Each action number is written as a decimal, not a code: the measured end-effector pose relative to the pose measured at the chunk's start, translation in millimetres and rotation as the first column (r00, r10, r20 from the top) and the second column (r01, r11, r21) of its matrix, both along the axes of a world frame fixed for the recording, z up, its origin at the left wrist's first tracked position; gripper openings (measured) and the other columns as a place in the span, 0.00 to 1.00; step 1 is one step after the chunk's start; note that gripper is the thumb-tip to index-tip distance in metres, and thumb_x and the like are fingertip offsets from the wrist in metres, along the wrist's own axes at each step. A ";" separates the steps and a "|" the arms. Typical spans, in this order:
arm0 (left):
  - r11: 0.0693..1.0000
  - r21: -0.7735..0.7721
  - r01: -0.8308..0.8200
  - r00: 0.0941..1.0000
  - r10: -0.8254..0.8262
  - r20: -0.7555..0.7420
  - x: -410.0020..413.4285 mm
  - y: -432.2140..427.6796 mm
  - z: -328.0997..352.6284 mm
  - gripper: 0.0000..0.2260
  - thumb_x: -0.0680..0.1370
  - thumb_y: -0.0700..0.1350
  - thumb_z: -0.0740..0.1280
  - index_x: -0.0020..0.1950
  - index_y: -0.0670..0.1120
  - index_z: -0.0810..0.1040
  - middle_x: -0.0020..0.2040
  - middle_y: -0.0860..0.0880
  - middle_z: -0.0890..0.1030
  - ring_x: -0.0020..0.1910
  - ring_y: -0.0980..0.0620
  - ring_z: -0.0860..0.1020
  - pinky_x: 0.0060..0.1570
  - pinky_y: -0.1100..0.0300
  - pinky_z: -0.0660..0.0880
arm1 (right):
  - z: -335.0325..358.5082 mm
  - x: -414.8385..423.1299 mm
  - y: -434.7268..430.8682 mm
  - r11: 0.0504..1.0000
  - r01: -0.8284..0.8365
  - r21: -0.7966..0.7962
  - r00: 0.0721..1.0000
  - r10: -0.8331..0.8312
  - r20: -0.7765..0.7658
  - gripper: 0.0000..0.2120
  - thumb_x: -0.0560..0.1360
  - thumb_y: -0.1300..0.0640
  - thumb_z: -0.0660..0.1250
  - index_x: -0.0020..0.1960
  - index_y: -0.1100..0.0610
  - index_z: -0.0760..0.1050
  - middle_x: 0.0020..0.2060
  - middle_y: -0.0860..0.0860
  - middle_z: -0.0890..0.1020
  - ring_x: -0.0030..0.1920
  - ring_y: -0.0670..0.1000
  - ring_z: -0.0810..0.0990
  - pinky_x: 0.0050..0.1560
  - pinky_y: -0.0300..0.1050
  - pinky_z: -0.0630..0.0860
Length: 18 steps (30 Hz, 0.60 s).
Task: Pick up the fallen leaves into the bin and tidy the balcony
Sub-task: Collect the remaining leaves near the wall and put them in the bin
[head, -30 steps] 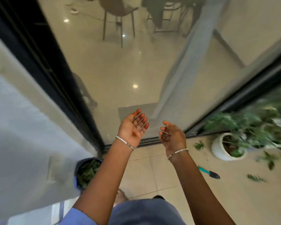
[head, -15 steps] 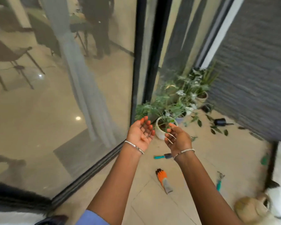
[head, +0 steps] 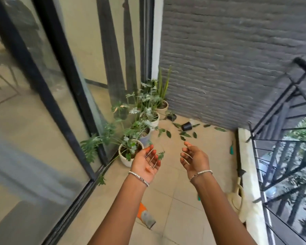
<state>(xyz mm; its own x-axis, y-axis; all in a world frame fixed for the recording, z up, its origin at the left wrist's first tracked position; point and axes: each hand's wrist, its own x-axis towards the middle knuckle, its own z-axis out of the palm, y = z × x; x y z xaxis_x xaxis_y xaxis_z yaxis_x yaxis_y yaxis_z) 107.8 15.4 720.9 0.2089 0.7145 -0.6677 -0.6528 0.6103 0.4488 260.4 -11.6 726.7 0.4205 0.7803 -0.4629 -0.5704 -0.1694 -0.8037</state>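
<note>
My left hand (head: 146,163) and my right hand (head: 194,159) are raised side by side, palms turned inward, fingers apart and holding nothing. Several fallen green leaves (head: 185,134) lie on the tiled balcony floor far ahead, near a tipped black pot (head: 186,126) by the grey brick wall. One small leaf (head: 161,155) lies on the floor between my hands. The bin is out of view.
A row of potted plants (head: 129,154) stands along the glass sliding door (head: 48,106) at left. An orange and grey glove (head: 146,216) lies on the floor below my arms. A green-handled tool (head: 231,149) and a hose (head: 238,197) lie beside the right kerb under the black railing (head: 281,138).
The view has swung right, from the glass door and the bin to the balcony's far corner. My hands have spread further apart and stay empty.
</note>
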 end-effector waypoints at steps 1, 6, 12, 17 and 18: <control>1.000 0.000 0.016 1.000 -0.016 -0.005 8.7 5.4 0.2 0.05 0.79 0.44 0.64 0.46 0.47 0.79 0.36 0.51 0.76 0.33 0.55 0.72 0.37 0.61 0.72 | -2.1 11.7 0.8 1.000 0.027 -0.005 1.000 -0.027 -0.015 0.11 0.80 0.61 0.59 0.56 0.61 0.79 0.33 0.51 0.78 0.32 0.48 0.75 0.38 0.42 0.73; 0.995 -0.022 0.101 0.994 -0.102 -0.043 62.3 47.6 -6.5 0.06 0.79 0.44 0.64 0.46 0.47 0.79 0.36 0.51 0.77 0.34 0.54 0.73 0.37 0.60 0.72 | -14.2 70.1 19.5 0.987 0.159 -0.035 0.985 -0.161 -0.065 0.12 0.80 0.60 0.60 0.57 0.61 0.79 0.34 0.51 0.78 0.33 0.49 0.75 0.39 0.43 0.74; 0.978 -0.070 0.194 0.980 -0.197 -0.035 134.6 124.6 -28.1 0.07 0.79 0.43 0.63 0.46 0.47 0.80 0.36 0.51 0.76 0.34 0.54 0.73 0.36 0.59 0.72 | -31.3 137.6 77.5 0.963 0.259 -0.071 0.961 -0.264 -0.082 0.11 0.79 0.60 0.61 0.56 0.60 0.80 0.35 0.52 0.79 0.34 0.49 0.76 0.40 0.43 0.75; 0.964 -0.108 0.242 0.969 -0.245 -0.016 191.4 212.3 -36.6 0.07 0.79 0.44 0.63 0.47 0.47 0.80 0.35 0.51 0.77 0.33 0.54 0.73 0.36 0.59 0.72 | -38.4 198.9 154.1 0.945 0.304 -0.119 0.948 -0.312 -0.057 0.12 0.79 0.58 0.60 0.56 0.59 0.80 0.34 0.51 0.79 0.32 0.47 0.77 0.35 0.41 0.76; 0.962 -0.112 0.248 0.967 -0.252 -0.020 199.6 228.6 -37.3 0.07 0.79 0.44 0.63 0.47 0.47 0.80 0.36 0.51 0.77 0.33 0.54 0.73 0.36 0.59 0.72 | -37.7 209.5 169.8 0.943 0.311 -0.123 0.947 -0.319 -0.050 0.12 0.79 0.58 0.60 0.56 0.58 0.80 0.34 0.50 0.79 0.32 0.47 0.77 0.35 0.40 0.76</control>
